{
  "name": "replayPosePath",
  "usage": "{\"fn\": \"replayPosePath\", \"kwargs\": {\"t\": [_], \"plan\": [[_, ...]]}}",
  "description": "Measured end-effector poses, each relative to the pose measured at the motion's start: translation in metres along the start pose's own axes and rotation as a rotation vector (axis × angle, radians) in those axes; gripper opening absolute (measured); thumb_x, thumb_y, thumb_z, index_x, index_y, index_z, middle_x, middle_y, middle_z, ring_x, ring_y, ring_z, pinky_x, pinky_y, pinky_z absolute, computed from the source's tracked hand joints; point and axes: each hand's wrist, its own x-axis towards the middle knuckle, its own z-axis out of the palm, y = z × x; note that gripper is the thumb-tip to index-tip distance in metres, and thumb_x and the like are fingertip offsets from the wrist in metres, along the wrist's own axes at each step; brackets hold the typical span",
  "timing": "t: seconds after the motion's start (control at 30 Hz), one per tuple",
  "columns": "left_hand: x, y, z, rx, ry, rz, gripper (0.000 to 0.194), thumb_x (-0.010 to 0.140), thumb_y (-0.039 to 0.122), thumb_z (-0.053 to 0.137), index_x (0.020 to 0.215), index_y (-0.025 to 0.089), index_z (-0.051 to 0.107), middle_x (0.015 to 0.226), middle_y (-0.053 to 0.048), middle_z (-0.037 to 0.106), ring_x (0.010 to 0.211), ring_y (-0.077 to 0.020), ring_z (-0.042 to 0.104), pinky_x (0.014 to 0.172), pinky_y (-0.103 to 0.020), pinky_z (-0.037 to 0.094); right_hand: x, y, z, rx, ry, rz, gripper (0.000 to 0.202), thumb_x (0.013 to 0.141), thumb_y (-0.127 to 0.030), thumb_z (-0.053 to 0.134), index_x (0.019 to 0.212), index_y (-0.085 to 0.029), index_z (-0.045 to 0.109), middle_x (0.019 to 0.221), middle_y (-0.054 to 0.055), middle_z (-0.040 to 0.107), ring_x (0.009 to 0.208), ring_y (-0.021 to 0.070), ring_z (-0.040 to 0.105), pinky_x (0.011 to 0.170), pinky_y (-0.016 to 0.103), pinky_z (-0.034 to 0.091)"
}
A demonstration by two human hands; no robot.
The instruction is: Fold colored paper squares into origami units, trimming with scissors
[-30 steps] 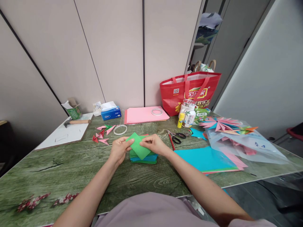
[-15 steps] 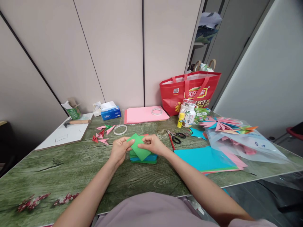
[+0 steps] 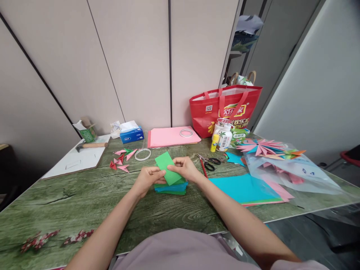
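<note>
1. Head view: the left hand [image 3: 146, 180] has a narrow grip on a green paper [image 3: 168, 165], thumb pressed on its lower left edge.
2. The right hand [image 3: 185, 168] pinches the opposite edge, its grip closed on the same paper from 3 o'clock.
3. The green paper is a slim rectangle, its top tilted towards 11 o'clock, above a stack of green and blue paper [image 3: 170, 188] on the desk [image 3: 84, 202].
4. From the paper, a tape roll [image 3: 143, 154] lies at 10 o'clock and small folded pieces [image 3: 120, 160] at 9.
5. Pink sheets [image 3: 168, 136] lie at 12, a glue stick [image 3: 214, 143] stands at 2, and scissors [image 3: 209, 165] rest at 3.
6. Blue sheets [image 3: 244, 187] lie between 3 and 4.
</note>
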Motion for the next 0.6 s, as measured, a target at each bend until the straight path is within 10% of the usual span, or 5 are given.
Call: {"fn": "replayPosePath", "kwargs": {"t": [0.37, 0.6], "plan": [[-0.003, -0.002, 0.003, 0.180, 0.086, 0.090, 0.029, 0.062, 0.036, 0.066, 0.047, 0.012, 0.058, 0.045, 0.001, 0.058, 0.044, -0.0122, 0.054, 0.049, -0.025, 0.048, 0.001, 0.006, 0.002, -0.018, -0.095, -0.022, 0.028, 0.059, -0.038, 0.067, 0.066, -0.014, 0.053, 0.056, -0.004, 0.052, 0.051, 0.0077, 0.048, 0.048, 0.019, 0.038], [-0.007, 0.000, 0.007, 0.412, -0.113, 0.016, 0.033, 0.065, 0.033, 0.059, 0.040, 0.014, 0.049, 0.036, 0.004, 0.045, 0.036, -0.0105, 0.048, 0.040, -0.022, 0.043, -0.007, -0.010, 0.006, -0.256, -0.068, -0.208, 0.048, 0.053, -0.021, 0.070, 0.097, -0.018, 0.051, 0.087, 0.001, 0.057, 0.080, 0.0144, 0.055, 0.068, 0.024, 0.043]]}}
